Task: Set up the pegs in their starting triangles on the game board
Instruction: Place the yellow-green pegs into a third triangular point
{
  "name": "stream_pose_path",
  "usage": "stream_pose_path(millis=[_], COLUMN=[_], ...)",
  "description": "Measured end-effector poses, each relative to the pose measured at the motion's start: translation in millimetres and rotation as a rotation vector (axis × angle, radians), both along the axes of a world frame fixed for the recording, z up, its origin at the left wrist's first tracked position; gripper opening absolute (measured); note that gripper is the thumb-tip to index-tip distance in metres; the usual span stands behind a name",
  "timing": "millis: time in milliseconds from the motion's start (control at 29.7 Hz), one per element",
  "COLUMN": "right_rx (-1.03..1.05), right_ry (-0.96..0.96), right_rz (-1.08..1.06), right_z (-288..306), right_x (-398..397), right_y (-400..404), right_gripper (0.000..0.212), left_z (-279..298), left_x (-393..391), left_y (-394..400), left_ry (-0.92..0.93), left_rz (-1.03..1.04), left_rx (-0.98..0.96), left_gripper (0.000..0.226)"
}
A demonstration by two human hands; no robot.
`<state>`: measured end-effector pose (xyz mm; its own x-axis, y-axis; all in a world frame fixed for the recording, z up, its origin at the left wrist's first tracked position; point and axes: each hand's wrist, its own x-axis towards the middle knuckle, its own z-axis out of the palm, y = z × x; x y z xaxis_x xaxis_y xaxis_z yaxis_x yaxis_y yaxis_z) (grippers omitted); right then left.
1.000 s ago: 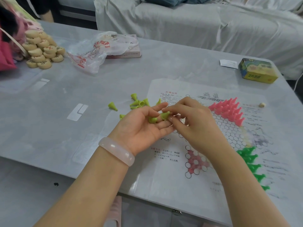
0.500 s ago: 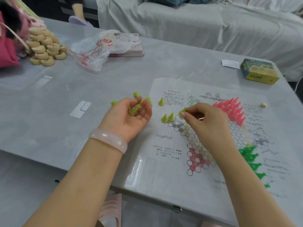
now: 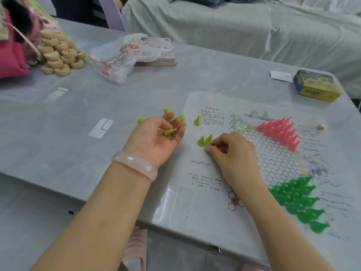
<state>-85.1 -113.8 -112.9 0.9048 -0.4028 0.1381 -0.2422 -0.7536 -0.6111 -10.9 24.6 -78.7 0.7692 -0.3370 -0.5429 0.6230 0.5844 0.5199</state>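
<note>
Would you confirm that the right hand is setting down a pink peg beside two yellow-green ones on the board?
Not quite: the peg pinched by the right hand is yellow-green, not pink, as the head view shows. It does sit beside two yellow-green pegs on the board.

Single head-worn view, wide-angle, looking forward and steeply down from above the person's own forearms. Both hands sit close, near frame centre: right hand [image 3: 232, 151] on the game board [image 3: 273, 153], left hand [image 3: 156, 137] just beside it. The table [image 3: 58, 114] fills the middle distance; a draped sofa [image 3: 234, 26] lies beyond. No second view.
</note>
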Motion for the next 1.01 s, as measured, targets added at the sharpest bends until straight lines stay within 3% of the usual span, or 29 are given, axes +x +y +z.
stream_pose_path(millis=[472, 640, 775, 910, 1011], right_rx=[-0.106, -0.038, 0.065, 0.220, 0.190], right_ry=[0.009, -0.014, -0.163, -0.272, -0.263], right_rz=[0.024, 0.015, -0.007, 0.095, 0.134], right_z=[-2, 4, 19, 30, 25], right_x=[-1, -4, -8, -9, -7], right_y=[3, 0, 2, 9, 13], right_gripper=[0.011, 0.016, 0.011, 0.012, 0.015], left_z=[-1, -2, 0, 2, 1], left_x=[0, -3, -9, -15, -18], left_y=[0, -3, -8, -14, -17], left_ry=[-0.008, -0.041, -0.090, -0.107, -0.107], left_rz=[-0.008, -0.068, -0.156, -0.235, -0.272], left_rx=[-0.009, -0.020, -0.043, -0.146, -0.188], left_gripper=[0.033, 0.033, 0.023, 0.016, 0.021])
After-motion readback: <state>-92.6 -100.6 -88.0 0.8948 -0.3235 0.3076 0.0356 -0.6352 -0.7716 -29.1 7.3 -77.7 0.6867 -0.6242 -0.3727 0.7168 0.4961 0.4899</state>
